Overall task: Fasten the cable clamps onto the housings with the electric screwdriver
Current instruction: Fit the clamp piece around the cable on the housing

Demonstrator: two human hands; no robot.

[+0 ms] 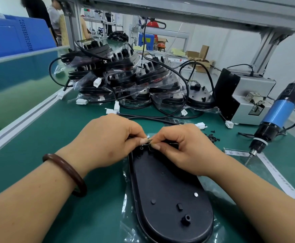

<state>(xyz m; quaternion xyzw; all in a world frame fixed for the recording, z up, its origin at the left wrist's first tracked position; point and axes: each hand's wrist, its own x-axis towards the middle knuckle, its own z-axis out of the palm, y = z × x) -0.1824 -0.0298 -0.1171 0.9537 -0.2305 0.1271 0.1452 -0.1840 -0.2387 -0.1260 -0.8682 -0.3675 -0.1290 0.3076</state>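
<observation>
Left grip (108, 142), right grip (183, 148) both pinching clamp (149, 139) at housing (167, 195) top — tiny, light, probably slippery — fingertip hold only.

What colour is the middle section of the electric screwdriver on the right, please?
Bright blue, on the black-ended electric screwdriver; the head view shows it.

Both hands pinch a small part (149, 139) at the top edge of a black housing (166, 195), frame centre.
L hand (108, 142), w/ brown bracelet (67, 174), & R hand (183, 148) meet fingertip to fingertip. Housing lies flat on green mat (55, 130). Electric screwdriver (276, 120) tilted at right edge, bit down. Loose black screws (213, 137) nearby. Pile of bagged housings (125, 81) upper centre.
</observation>
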